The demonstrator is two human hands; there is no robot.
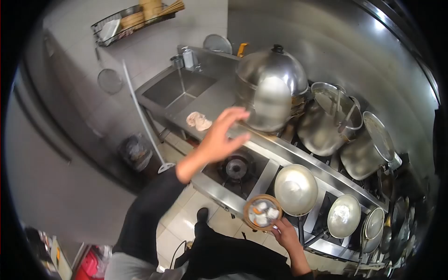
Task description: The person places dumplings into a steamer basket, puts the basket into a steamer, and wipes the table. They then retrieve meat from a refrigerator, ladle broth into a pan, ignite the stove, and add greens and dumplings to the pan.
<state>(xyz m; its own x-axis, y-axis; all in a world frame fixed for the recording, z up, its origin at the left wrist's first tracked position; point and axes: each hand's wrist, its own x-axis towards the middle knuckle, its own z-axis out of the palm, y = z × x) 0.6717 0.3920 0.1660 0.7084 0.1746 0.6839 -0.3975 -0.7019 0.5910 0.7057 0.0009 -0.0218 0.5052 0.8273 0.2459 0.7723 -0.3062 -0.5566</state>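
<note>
My left hand (223, 136) reaches out over the steel counter with its fingers apart and holds nothing. It is near the large steel pot with a domed lid and black knob (284, 70), apparently not touching it. A crumpled light cloth (198, 121) lies on the counter just beyond my left wrist. My right hand (285, 233) grips the edge of a small round bamboo steamer basket (248, 217) close to my body. Several white pieces with orange bits (262, 213) sit inside the basket.
A wok (296, 189) and a smaller pan (344, 215) rest on the stove, left of stacked pans (374, 223). Two deep stockpots (322, 133) stand behind. A bare burner (235, 168) lies below my left hand. Beyond is a sink (179, 88); a bin (135, 151) stands on the floor.
</note>
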